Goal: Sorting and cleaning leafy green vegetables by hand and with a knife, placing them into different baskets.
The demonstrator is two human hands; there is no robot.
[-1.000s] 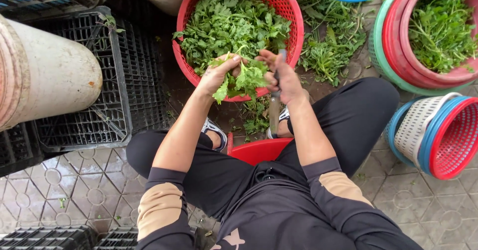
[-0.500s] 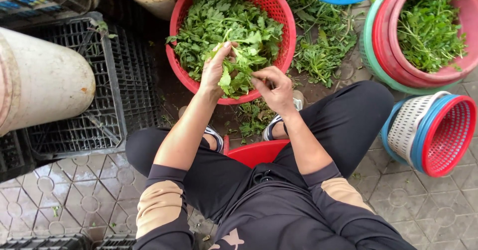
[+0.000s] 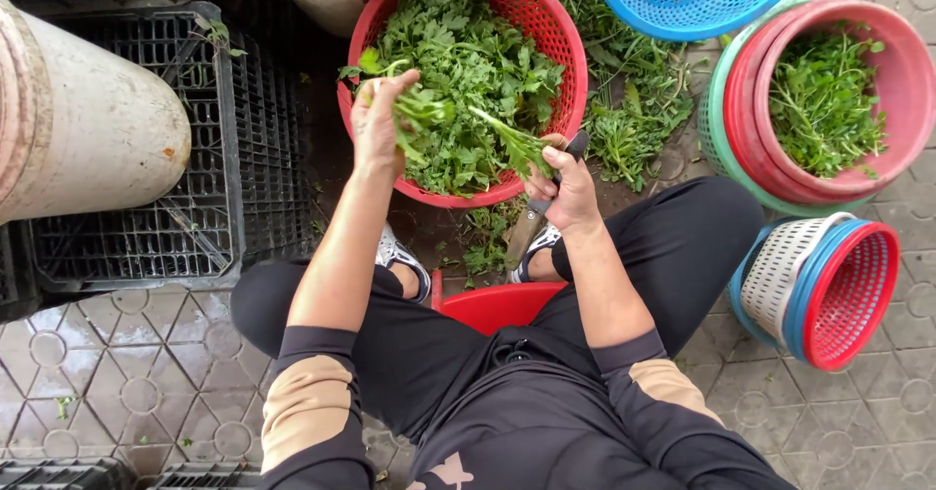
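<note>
Here, the left hand (image 3: 378, 119) is closed around a small bunch of leafy greens (image 3: 421, 112), lifted over the near left side of the red basket (image 3: 561, 41). The right hand (image 3: 565, 190) is clamped on a knife (image 3: 531, 222) whose wooden handle points down toward the sandalled feet, and it also pins a single green sprig (image 3: 507, 139) against its thumb; the sprig reaches up over the basket's near rim. The two hands are apart, with the basket's front edge between them.

The red basket is heaped nearly full with loose green leaves. Just right of it, a loose pile of greens (image 3: 634, 124) lies on the paving. A blue basket (image 3: 682, 2) sits above that pile; only a scrap of green shows at its top edge. At far right, a stack of pink tubs in a green basket (image 3: 731, 110) holds thinner, stemmier greens. Below it, a nested set of white, blue and red baskets (image 3: 829, 290) lies tipped on its side, with nothing visible inside. On the left a black plastic crate (image 3: 224, 158) sits beside a pale cylindrical drum (image 3: 88, 129). A red stool (image 3: 492, 305) shows between the person's knees.
</note>
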